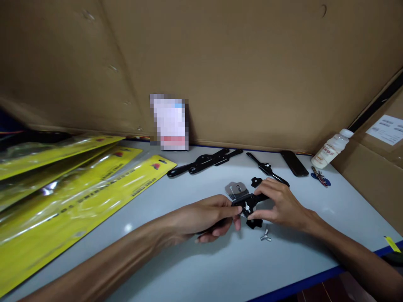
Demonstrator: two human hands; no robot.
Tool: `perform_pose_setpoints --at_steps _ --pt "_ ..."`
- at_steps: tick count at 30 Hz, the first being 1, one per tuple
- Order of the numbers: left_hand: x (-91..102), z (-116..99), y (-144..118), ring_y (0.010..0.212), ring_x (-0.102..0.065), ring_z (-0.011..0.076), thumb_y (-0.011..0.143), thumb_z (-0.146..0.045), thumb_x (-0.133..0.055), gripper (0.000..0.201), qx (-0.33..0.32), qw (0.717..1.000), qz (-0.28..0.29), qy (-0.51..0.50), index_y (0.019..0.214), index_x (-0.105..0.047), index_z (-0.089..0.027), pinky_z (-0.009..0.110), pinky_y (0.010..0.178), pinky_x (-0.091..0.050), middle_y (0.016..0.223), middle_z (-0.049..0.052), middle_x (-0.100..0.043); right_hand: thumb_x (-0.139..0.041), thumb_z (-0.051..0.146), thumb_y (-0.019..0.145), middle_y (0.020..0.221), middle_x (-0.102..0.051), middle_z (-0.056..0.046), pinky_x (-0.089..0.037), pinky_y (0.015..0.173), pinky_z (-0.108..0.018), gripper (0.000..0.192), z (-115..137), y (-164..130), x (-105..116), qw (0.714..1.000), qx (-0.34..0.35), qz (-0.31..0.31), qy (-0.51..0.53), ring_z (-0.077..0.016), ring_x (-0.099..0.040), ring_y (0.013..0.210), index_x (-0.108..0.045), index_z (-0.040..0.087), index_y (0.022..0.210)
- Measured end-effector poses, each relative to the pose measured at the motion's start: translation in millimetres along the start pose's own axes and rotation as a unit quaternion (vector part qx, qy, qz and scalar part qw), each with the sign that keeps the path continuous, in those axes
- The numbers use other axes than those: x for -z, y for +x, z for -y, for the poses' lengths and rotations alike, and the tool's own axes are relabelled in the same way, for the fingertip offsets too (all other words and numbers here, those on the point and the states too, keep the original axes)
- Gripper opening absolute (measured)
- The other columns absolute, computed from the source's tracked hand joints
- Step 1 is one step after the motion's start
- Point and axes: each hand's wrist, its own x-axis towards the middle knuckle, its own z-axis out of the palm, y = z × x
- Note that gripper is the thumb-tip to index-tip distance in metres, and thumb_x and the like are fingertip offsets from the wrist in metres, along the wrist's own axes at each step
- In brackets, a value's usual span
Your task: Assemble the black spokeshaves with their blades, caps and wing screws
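Note:
My left hand [208,218] and my right hand [280,203] both grip one black metal tool [247,204] with two handles, held low over the white table [176,247]. The left hand has one handle; the right hand's fingers pinch the tool's middle, where a small silver screw shows. A silver metal blade plate [235,189] lies just behind the tool. A black knob [256,181] sits beside it, another black knob [253,223] lies under my right hand, and a silver wing nut [265,237] rests in front.
Yellow packaging cards [78,197] in clear plastic are stacked at the left. More black tools [204,161] [267,169] lie further back, with a dark phone [294,162], a white bottle [332,147] and keys [319,176]. Cardboard walls [239,71] enclose the back and right.

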Motion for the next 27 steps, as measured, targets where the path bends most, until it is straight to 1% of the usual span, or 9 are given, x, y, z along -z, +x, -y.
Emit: perform_pose_setpoints --at_steps 3,6,8,11,17,24,25,27 --pt "-1.6 -0.3 0.4 0.035 -0.017 0.0045 0.072 -0.067 -0.069 0.050 0.007 1.000 -0.011 0.000 0.075 -0.055 -0.019 0.021 0.034 -0.007 0.044 -0.013 -0.032 -0.077 0.052 0.078 0.081 -0.061 -0.004 -0.044 0.068 -0.032 0.042 -4.3 0.9 3.5 0.999 0.023 0.026 0.018 -0.0191 -0.054 0.076 -0.063 0.015 0.092" --pt "-1.6 0.5 1.3 0.036 -0.017 0.0050 0.073 -0.067 -0.068 0.050 0.008 1.000 -0.010 0.001 0.076 -0.053 -0.020 0.022 0.034 -0.006 0.044 -0.013 -0.033 -0.075 0.046 0.083 0.081 -0.062 -0.003 -0.046 0.071 -0.032 0.034 -8.5 2.4 9.4 0.996 0.027 0.053 0.060 -0.0175 -0.056 0.077 -0.066 0.015 0.095" --pt "-1.2 1.0 1.4 0.037 -0.017 0.0050 0.073 -0.068 -0.067 0.050 0.012 1.000 -0.002 0.005 0.076 -0.052 -0.020 0.022 0.035 -0.006 0.044 -0.013 -0.032 -0.071 0.042 0.087 0.081 -0.062 -0.003 -0.046 0.071 -0.031 0.027 -10.4 3.2 12.8 0.995 0.027 0.061 0.074 -0.0167 -0.056 0.076 -0.068 0.016 0.096" --pt "-0.4 1.4 1.3 0.038 -0.016 0.0049 0.073 -0.069 -0.068 0.051 0.015 1.000 0.001 0.003 0.075 -0.050 -0.021 0.022 0.035 -0.006 0.045 -0.013 -0.033 -0.067 0.037 0.091 0.080 -0.063 -0.003 -0.047 0.070 -0.031 0.022 -12.2 3.3 15.0 0.993 0.031 0.068 0.086 -0.0162 -0.057 0.076 -0.070 0.016 0.098" --pt "2.0 2.9 1.8 0.037 -0.017 0.0044 0.072 -0.069 -0.069 0.052 0.010 1.000 0.014 -0.005 0.075 -0.049 -0.021 0.023 0.035 -0.006 0.044 -0.013 -0.033 -0.065 0.034 0.093 0.079 -0.063 -0.004 -0.047 0.068 -0.030 0.021 -15.6 2.8 12.6 0.993 0.056 0.053 0.089 -0.0154 -0.057 0.073 -0.071 0.015 0.097" --pt "3.3 6.5 3.3 0.037 -0.018 0.0046 0.076 -0.063 -0.069 0.047 0.010 1.000 0.013 -0.009 0.075 -0.048 -0.021 0.023 0.035 -0.006 0.045 -0.012 -0.035 -0.063 0.033 0.095 0.077 -0.063 -0.003 -0.048 0.068 -0.030 0.019 -16.1 2.8 10.9 0.994 0.052 0.047 0.085 -0.0151 -0.057 0.072 -0.073 0.016 0.096" --pt "3.6 6.7 3.7 0.037 -0.018 0.0046 0.077 -0.063 -0.068 0.047 0.009 1.000 0.013 -0.010 0.075 -0.048 -0.021 0.023 0.035 -0.006 0.045 -0.012 -0.035 -0.064 0.033 0.094 0.079 -0.064 -0.003 -0.048 0.069 -0.030 0.019 -15.0 2.8 11.8 0.994 0.049 0.045 0.084 -0.0154 -0.057 0.073 -0.072 0.017 0.098" --pt "4.5 6.6 4.2 0.036 -0.018 0.0045 0.076 -0.063 -0.069 0.047 0.007 1.000 0.018 -0.015 0.075 -0.048 -0.021 0.022 0.035 -0.006 0.045 -0.012 -0.034 -0.066 0.033 0.093 0.087 -0.065 -0.005 -0.050 0.074 -0.033 0.021 -11.2 2.9 14.8 0.996 0.037 0.033 0.080 -0.0171 -0.059 0.081 -0.071 0.018 0.107"
